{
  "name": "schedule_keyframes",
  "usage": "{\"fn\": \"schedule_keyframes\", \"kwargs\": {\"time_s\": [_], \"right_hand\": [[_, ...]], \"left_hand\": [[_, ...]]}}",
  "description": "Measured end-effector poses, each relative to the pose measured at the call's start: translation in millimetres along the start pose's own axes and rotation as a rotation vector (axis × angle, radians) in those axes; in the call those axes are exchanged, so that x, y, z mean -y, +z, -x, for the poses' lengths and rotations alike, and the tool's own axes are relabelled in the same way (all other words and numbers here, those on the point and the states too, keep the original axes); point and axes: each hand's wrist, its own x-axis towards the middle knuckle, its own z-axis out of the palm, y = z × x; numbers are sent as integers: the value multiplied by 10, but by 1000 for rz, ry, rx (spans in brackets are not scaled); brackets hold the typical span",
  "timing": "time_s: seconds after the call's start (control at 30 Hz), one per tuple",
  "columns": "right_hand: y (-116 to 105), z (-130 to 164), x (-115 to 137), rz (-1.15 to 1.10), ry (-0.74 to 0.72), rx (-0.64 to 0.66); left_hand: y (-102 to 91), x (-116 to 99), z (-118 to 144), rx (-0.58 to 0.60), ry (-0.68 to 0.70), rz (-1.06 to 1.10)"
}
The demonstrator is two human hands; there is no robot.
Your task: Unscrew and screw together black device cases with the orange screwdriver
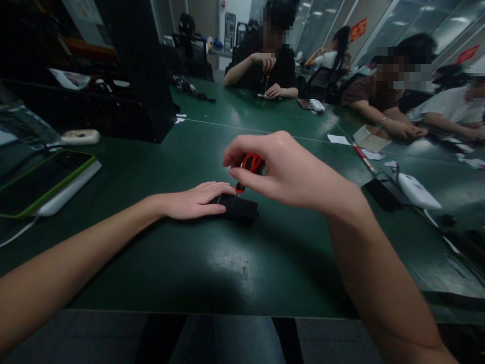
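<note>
A small black rectangular block (244,207) lies on the green table in front of me. My left hand (193,200) holds its left end, thumb along the near side and fingers over the far side. Above the block, my right hand (280,167) grips a screwdriver (250,163) with a red and black handle between thumb and fingers. The screwdriver stands nearly upright, and its thin shaft reaches down to the top of the block. Part of the handle is hidden in my right hand. What the tip touches is too small to make out.
A green-edged phone (45,182) on a white stand is at left, near a black upright panel (132,65). At right are a white device with a cable (419,189), a black flat piece (382,193) and a small open box (371,137). Several people sit across the table.
</note>
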Motion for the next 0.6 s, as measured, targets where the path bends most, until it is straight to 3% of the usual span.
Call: {"fn": "schedule_keyframes", "kwargs": {"time_s": [0.17, 0.37, 0.6], "right_hand": [[-83, 77, 17, 87, -71, 63], [-46, 75, 48, 181, 30, 42], [-68, 96, 99, 127, -74, 94]], "left_hand": [[-13, -4, 0, 35, 7, -39], [-18, 73, 7, 4, 29, -42], [2, 116, 17, -42, 34, -73]]}}
